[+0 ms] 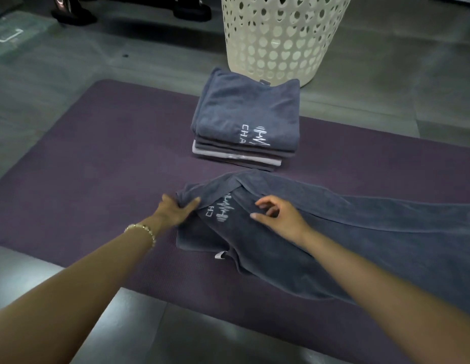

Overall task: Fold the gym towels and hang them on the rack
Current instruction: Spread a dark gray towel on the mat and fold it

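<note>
Dim, soft, wide-angle edge distortion.

Bare mat point(97, 158) left; folded stack point(244, 122), basket point(281, 40) block ahead.

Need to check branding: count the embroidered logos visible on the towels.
2. One is on the top towel of the folded stack, near its front edge. The other is on the loose towel, between left hand and right hand. Lower stacked towels may hide more.
</note>
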Demonstrator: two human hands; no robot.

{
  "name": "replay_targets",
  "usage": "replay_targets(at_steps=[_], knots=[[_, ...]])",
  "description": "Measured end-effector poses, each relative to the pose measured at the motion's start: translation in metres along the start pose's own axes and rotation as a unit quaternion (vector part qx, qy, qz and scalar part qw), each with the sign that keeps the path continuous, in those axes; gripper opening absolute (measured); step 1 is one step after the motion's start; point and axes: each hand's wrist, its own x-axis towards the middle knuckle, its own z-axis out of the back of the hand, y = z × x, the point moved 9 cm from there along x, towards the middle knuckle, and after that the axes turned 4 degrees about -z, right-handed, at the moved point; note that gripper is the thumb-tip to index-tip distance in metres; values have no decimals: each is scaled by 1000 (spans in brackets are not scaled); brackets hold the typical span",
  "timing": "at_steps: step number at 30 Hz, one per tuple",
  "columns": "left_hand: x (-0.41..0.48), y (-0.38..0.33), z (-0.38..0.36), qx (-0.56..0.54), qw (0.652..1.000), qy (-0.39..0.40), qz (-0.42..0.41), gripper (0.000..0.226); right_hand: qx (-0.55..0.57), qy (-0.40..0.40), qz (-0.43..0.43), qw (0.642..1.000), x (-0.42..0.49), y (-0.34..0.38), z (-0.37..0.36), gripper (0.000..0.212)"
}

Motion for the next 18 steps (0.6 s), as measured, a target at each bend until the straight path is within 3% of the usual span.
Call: replay_targets(at_steps=[1, 4, 5, 8, 11, 14, 18], knots=[[-2, 12, -7, -2, 1000, 25, 14, 123, -2, 12, -9, 1000, -1, -3, -10, 28], [-15, 17, -21, 19, 998, 62, 10, 62, -7, 56, -46, 997, -4, -7, -41, 29], [-18, 21, -26, 35, 996, 75, 18, 59, -16, 78, -62, 995, -4, -8, -54, 35], [-30, 33, -24, 86, 991, 78, 62, 80, -88, 102, -80, 988, -4, -7, -83, 47], [-42, 34, -26, 91, 991, 85, 39, 52, -153, 83, -56, 983, 2, -2, -93, 38], [-59, 24, -22, -56, 997, 46, 7, 33, -97, 95, -60, 989, 5, -3, -95, 34], [-70, 5, 25, -239, 965, -81, -77, 28, 47, 162, -76, 983, -2, 13, -93, 26]])
